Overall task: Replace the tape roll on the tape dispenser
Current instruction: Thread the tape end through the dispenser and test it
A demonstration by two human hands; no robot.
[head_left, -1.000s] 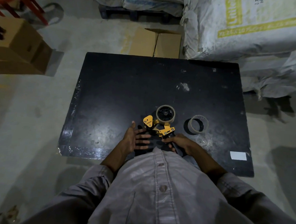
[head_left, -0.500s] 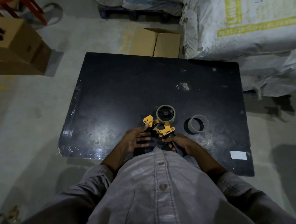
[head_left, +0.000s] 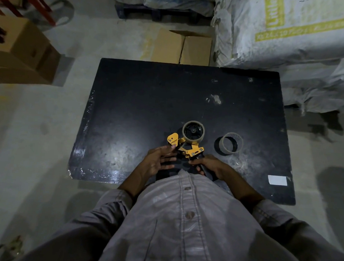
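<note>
The near end of the tape dispenser is poorly seen: its dark handle is covered by the right hand and cut off below by the front of the person's shirt, and the dim light hides any detail in the gap between the two hands. The right hand's fingers are clenched round that handle, wrist bent inward, forearm entering from 5 o'clock. The left hand lies at 8 o'clock of the dispenser, palm turned partly up, its fingers released and spread, grasping nothing. The uppermost fingertip appears to touch the lower edge of the yellow flap, though contact cannot be confirmed in this light. The dispenser sits low over the bench, at 6 o'clock of the bench's centre and near its front edge. Whether it rests on the surface cannot be told. A mounted roll sits on the black hub at the dispenser's 12 o'clock end. A loose ring stands on the bench at 3 o'clock of that roll, apart from it. Whether it is a bare core or holds tape cannot be made out. A white label lies at the bench's 4 o'clock corner. A cardboard box and sacks stand on the floor beyond the far edge.
</note>
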